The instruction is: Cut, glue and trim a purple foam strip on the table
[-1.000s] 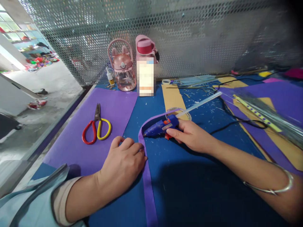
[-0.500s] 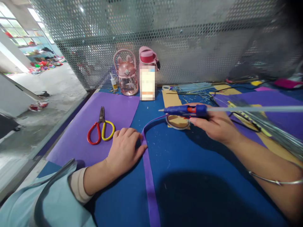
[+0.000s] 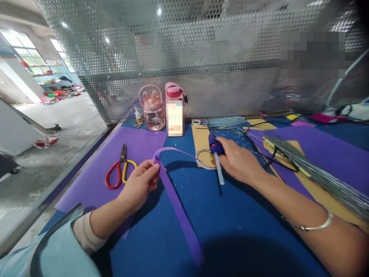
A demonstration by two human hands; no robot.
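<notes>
Fingers [image 3: 151, 171] of left hand [image 3: 138, 186] pinching purple foam strip [image 3: 175, 200], raised off blue table [image 3: 230, 231], right of scissors [image 3: 119, 171]. Right hand [image 3: 239, 163] gripping blue glue gun [image 3: 215, 148], farther right of scissors.

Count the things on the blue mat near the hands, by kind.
Pink plastic drinking bottles: 2
Red-and-yellow-handled scissors: 1
Blue glue gun under the right hand: 1
Purple foam strip in the left hand: 1
Total: 5

Craft workshop: foam sheets [image 3: 135, 144], scissors [image 3: 119, 171], mesh partition [image 3: 201, 57].
</notes>
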